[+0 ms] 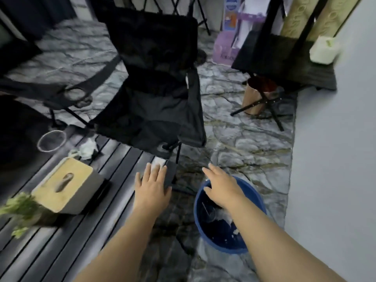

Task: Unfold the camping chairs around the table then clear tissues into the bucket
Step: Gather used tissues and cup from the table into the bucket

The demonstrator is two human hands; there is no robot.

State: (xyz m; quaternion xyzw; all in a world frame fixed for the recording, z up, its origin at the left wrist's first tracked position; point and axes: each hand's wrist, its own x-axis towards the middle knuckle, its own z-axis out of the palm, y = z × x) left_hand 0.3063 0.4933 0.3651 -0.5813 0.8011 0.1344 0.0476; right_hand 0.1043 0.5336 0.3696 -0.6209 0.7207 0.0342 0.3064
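Observation:
A black camping chair (154,94) stands unfolded at the far side of the dark slatted table (114,165). My left hand (152,186) lies flat at the table's right corner, its straight fingertips touching a white tissue (159,160). My right hand (220,187) hovers with relaxed fingers over the blue bucket (205,231) on the floor, holding nothing. White tissue pieces (225,215) lie inside the bucket. Another crumpled tissue (87,148) sits on the table near the chair's front leg.
A wood-topped tissue box (65,184), a clear cup (51,141) and a small green plant (20,210) are on the table. Part of a second black chair (30,88) is at the left. A folding stand (264,98) and purple boxes (225,49) sit behind. A white wall (335,159) is at the right.

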